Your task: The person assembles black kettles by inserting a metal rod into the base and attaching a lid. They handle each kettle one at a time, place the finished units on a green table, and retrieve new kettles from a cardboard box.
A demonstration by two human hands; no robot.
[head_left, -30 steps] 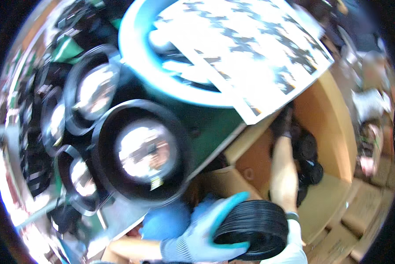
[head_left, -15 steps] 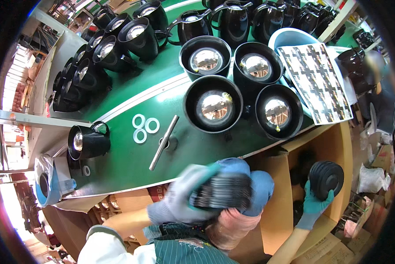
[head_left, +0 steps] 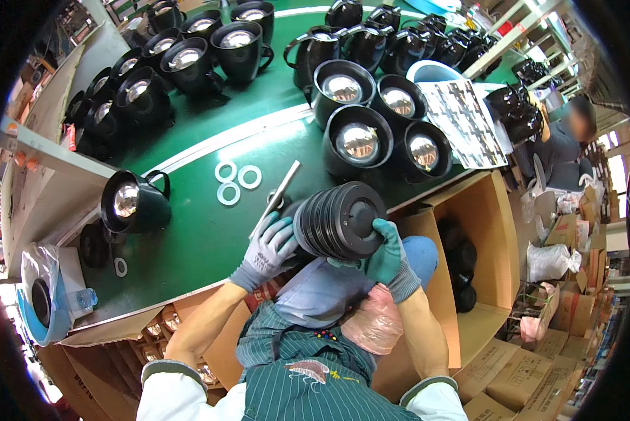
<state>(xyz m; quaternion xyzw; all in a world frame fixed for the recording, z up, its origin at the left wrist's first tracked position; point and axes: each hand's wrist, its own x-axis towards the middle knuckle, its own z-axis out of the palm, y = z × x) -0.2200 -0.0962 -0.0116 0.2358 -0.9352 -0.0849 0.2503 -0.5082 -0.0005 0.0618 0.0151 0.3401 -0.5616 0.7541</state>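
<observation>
A stack of black, ridged, round plastic discs [head_left: 329,219] lies on its side between my two gloved hands, over my lap at the table's front edge. My left hand [head_left: 271,247], in a grey glove, is closed around the stack's left end. On the right end, my right hand [head_left: 388,261], its glove teal, grips the last disc with the thumb over its flat face. Behind my left hand a metal rod [head_left: 276,200] slants over the green table [head_left: 195,224]. Three white rings [head_left: 238,181] lie just beyond it.
Black pots with shiny inner liners [head_left: 357,144] stand in a cluster ahead; more pots [head_left: 188,59] and jugs [head_left: 364,45] fill the back. One pot [head_left: 136,202] tilts at left. At right, a cardboard box [head_left: 493,245] holds dark parts. A patterned sheet [head_left: 462,123] leans on a blue basin.
My right hand has come from over the cardboard box, carrying discs, to join my left hand. Both now hold one long stack, and the view has shifted.
</observation>
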